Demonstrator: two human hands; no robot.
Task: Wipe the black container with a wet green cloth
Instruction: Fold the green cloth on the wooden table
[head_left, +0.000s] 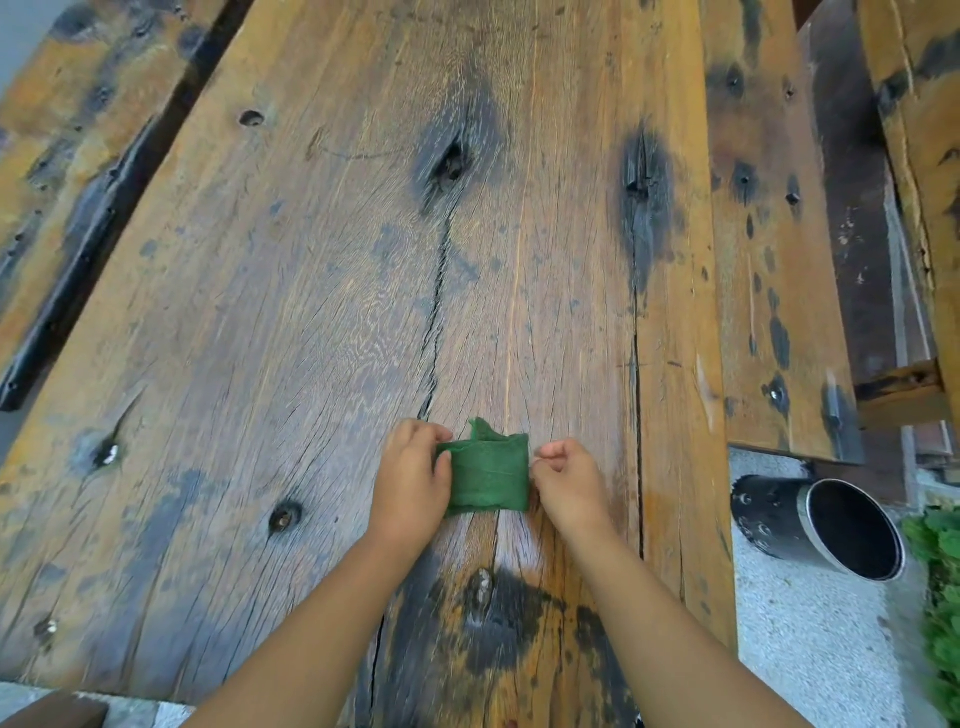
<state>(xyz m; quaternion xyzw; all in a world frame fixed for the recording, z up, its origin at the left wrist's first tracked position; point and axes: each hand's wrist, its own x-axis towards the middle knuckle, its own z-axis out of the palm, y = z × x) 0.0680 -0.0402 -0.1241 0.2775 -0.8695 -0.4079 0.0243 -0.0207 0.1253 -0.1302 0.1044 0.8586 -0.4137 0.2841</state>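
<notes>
Green cloth (488, 475), folded to a small rectangle, is held at both side edges. Left hand (410, 488): grip closed on the cloth's left edge, thumb laid over the top face, fingers curled round the far edge. Right hand (569, 480): grip closed on the cloth's right edge, a pinch between thumb and forefinger, remaining fingers curled in. One loose corner stands up at the cloth's far edge. Whether the cloth rests on the counter (311, 260) or hangs just above it cannot be told, nor can wetness be confirmed. The counter beneath the cloth is of weathered wooden planks, stained dark in patches, with a long crack running away from the cloth's far side. Black container (779, 514) lies on its side well to the right of the cloth, off the counter, on pale ground (810, 649), touched by neither hand. Its open mouth, rimmed in bright metal, faces toward the viewer and right. Green plant (940, 597) shows further right of the cloth, beyond the container.
</notes>
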